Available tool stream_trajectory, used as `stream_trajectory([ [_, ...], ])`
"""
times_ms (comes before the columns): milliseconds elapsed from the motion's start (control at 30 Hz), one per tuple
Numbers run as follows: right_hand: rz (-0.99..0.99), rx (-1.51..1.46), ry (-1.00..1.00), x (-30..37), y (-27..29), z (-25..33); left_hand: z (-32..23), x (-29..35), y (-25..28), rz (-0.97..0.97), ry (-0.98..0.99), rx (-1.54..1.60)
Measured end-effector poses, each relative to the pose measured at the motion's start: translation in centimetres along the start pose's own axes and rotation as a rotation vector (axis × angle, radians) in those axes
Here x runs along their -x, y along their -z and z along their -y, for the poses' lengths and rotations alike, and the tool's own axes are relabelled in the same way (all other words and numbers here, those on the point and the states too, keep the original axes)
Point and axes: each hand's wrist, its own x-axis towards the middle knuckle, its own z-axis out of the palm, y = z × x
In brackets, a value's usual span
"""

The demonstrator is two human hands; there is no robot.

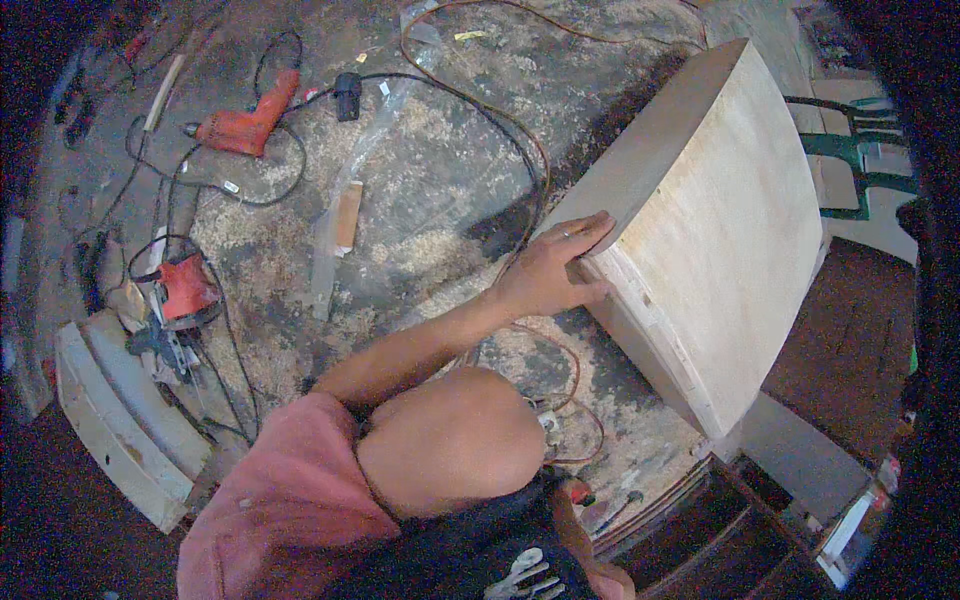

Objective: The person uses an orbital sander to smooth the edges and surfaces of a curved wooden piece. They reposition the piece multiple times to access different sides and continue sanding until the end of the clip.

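A pale plywood box-like piece [730, 230] with a gently curved face stands tilted at the right. My left hand [555, 268] reaches across and grips its left corner, fingers over the upper edge and thumb on the nearer side. A ring shows on one finger. By the lower edge, beside my dark shirt, a strip of bare skin may be my right arm; the fingers there cannot be made out. Close to that skin lies a small red and black item [578, 492], its kind unclear. My bent knee rises between my left arm and the shirt.
On the sawdust-strewn floor [420, 190] lie an orange-red corded drill [245, 118], a red power tool [188, 292], a black plug-like piece [347, 96] and looping cables. Curved pale wooden parts [125, 420] rest at the left. Green chair-like frames [840, 165] stand behind the box.
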Motion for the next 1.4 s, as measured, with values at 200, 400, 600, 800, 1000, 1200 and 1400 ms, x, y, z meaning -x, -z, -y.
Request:
stream_trajectory([
  [200, 0.050, 0.046, -0.018, 0.0, -0.3, 0.1, 0.0, 0.4, -2.2, -0.153, 0.008, -0.039],
  [400, 0.089, 0.064, -0.029, -0.4, -0.5, 0.2, 0.8, 0.3, -3.5, -0.266, -0.003, 0.073],
  [600, 0.120, 0.071, -0.037, -0.7, -0.8, 0.2, 1.6, 0.5, -4.0, -0.324, -0.092, 0.107],
  [800, 0.137, 0.092, -0.045, -0.7, -0.9, 0.2, 2.0, 1.2, -3.3, -0.274, -0.058, 0.251],
  [1000, 0.153, 0.125, -0.053, -0.9, -0.7, 0.5, 1.3, 1.6, -3.3, -0.255, -0.065, 0.054],
  [1200, 0.166, 0.135, -0.062, -1.1, -0.5, 0.2, 1.1, 1.3, -3.6, -0.284, -0.026, 0.031],
  [1400, 0.176, 0.119, -0.072, -1.2, -0.5, -0.1, 1.3, 1.0, -4.0, -0.356, -0.065, 0.097],
])
